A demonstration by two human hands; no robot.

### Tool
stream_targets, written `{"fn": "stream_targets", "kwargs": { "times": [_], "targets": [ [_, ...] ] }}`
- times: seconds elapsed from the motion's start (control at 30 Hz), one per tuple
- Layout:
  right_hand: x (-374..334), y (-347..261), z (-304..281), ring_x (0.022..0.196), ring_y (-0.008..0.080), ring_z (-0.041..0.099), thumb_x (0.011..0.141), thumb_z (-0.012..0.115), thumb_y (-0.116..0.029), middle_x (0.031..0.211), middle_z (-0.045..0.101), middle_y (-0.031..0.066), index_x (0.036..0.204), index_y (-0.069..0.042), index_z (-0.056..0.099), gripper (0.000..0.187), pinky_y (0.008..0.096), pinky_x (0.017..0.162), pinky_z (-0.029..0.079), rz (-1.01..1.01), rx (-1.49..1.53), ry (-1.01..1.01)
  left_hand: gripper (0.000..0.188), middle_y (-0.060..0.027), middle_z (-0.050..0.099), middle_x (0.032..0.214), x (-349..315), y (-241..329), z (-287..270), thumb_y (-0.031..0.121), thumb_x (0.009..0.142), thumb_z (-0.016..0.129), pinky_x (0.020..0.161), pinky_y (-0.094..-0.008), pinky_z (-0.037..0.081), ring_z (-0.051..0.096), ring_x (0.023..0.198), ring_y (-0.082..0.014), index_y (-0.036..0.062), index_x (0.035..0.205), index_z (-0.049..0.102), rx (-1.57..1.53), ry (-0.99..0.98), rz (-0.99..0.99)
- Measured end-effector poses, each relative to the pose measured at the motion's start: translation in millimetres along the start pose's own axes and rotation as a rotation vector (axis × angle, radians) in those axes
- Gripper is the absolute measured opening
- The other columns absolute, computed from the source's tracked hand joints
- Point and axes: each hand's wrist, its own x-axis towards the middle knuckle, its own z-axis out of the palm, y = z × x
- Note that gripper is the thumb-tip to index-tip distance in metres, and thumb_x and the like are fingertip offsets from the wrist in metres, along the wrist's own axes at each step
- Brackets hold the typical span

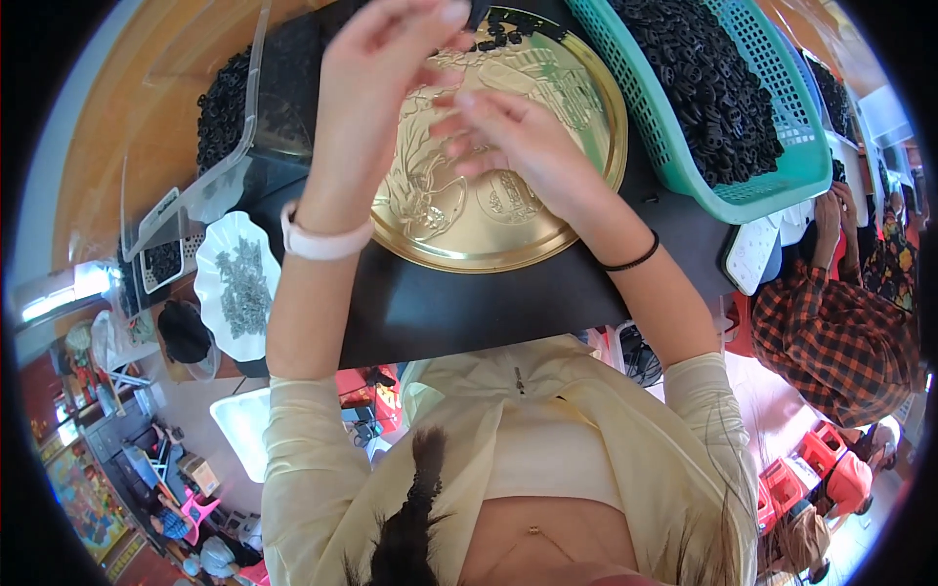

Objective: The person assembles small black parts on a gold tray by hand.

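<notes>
The gold tray (518, 246) lies on the dark surface (430, 308), black pieces (501, 37) along its far edge. Over its middle, the right hand (516, 134) has its fingers loosely apart. Over its far-left part is the left hand (376, 59); I cannot tell whether it grips anything.

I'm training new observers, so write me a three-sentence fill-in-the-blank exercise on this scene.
1. The right hand is above a round tray coloured ____.
2. The green basket holds a heap of small pieces coloured ____.
3. The white dish sits on the person's ____ side.

Missing words: gold; black; left.
</notes>
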Motion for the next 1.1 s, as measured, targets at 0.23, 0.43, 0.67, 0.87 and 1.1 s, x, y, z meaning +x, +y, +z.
{"fn": "stream_targets", "kwargs": {
  "times": [0.23, 0.43, 0.67, 0.87, 1.1],
  "targets": [
    [-6.7, 38.9, 14.6, 0.087, 0.0248, 0.059, 0.073, 0.07, -0.026, 0.092, 0.062, 0.0055, 0.095, -0.011, 0.07, 0.027, 0.0346, 0.076, 0.05, -0.598, -1.102, -0.047, 0.03, -0.0068, 0.065, 0.096, 53.5, 42.9, 79.0, 0.026, 0.092, 0.058, 0.067, -0.0233, 0.051, 0.06, 0.086, -0.0131, 0.0003, 0.107, 0.064, -0.01, -0.287, 0.126],
    [-12.4, 38.4, 14.3, 0.086, 0.0233, 0.06, 0.08, 0.065, -0.02, 0.092, 0.06, 0.0043, 0.093, -0.012, 0.067, 0.015, 0.0332, 0.075, 0.049, -0.568, -1.209, -0.055, 0.027, -0.0053, 0.066, 0.092, 70.6, 31.5, 22.9, 0.023, 0.093, 0.055, 0.067, -0.0255, 0.051, 0.06, 0.085, -0.0135, 0.0008, 0.103, 0.066, 0.56, -0.112, 0.055],
    [-8.4, 33.1, 5.2, 0.083, 0.0248, 0.061, 0.08, 0.065, -0.013, 0.088, 0.059, 0.0084, 0.09, -0.006, 0.065, 0.012, 0.0337, 0.073, 0.05, -0.564, -1.076, -0.08, 0.02, -0.0169, 0.066, 0.088, 35.8, -45.9, -55.3, 0.015, 0.079, 0.062, 0.076, -0.0387, 0.051, 0.063, 0.083, -0.0335, 0.0095, 0.096, 0.07, 1.251, -0.257, 0.194],
    [-4.7, 22.8, -12.9, 0.078, 0.0246, 0.063, 0.078, 0.066, -0.01, 0.082, 0.061, 0.0108, 0.09, -0.002, 0.065, 0.014, 0.0322, 0.072, 0.05, -0.52, -1.147, -0.131, 0.022, -0.0137, 0.067, 0.086, 23.0, -56.0, -55.9, 0.017, 0.079, 0.065, 0.072, -0.0337, 0.052, 0.066, 0.078, -0.0257, 0.0106, 0.1, 0.07, 1.309, -0.233, 0.263],
    [-10.6, 12.8, -11.8, 0.078, 0.029, 0.06, 0.077, 0.063, -0.01, 0.078, 0.058, 0.0133, 0.08, -0.001, 0.062, 0.009, 0.0371, 0.071, 0.048, -0.428, -1.135, -0.136, 0.024, -0.0063, 0.065, 0.095, 5.6, -38.5, -59.2, 0.02, 0.089, 0.06, 0.067, -0.0283, 0.051, 0.061, 0.081, -0.0163, 0.0008, 0.104, 0.064, 1.099, -0.301, -0.079]
  ]
}}
